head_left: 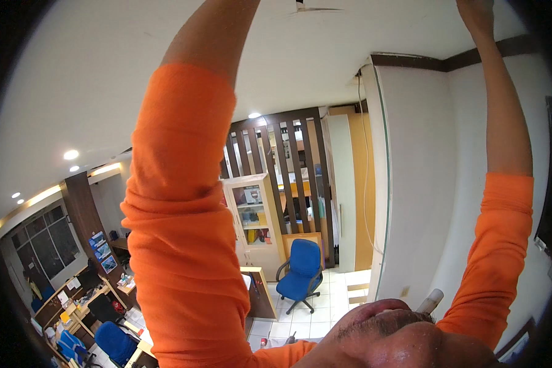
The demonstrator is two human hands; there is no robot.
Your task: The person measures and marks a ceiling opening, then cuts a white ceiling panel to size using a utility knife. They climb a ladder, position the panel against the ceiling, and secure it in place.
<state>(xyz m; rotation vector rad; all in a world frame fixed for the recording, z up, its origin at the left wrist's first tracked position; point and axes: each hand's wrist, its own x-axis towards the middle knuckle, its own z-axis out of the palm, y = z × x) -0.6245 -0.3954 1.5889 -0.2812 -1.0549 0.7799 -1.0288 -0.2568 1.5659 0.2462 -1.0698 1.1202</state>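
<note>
the two arms are being held overhead, seemingly because the ceiling (349, 37) is being reached for rather than anything at desk level. the left forearm (208, 37) is being cut off by the top of the view, so the left hand is being left wholly unseen; whether its fingers are being spread, pressed together or closed on something cannot be told. of the right hand (476, 7), only the base is being shown, high at the right; its fingers are being hidden too, and no grip or contact can be confirmed. a small dark fitting (300, 5) is being seen in the ceiling between the arms, nearer the left forearm. the orange sleeves (181, 214) are being worn bunched below the bare forearms, perhaps so that the wrists are being kept unhindered. at the right, a pale cable (367, 153) is being hung loosely down beside the wall (417, 184), apparently for want of clips. farther off, a slatted partition (288, 116) is being used, it seems, to divide the room, with a glass-fronted cabinet (260, 211) and a blue chair (305, 257) being kept before it.
</note>
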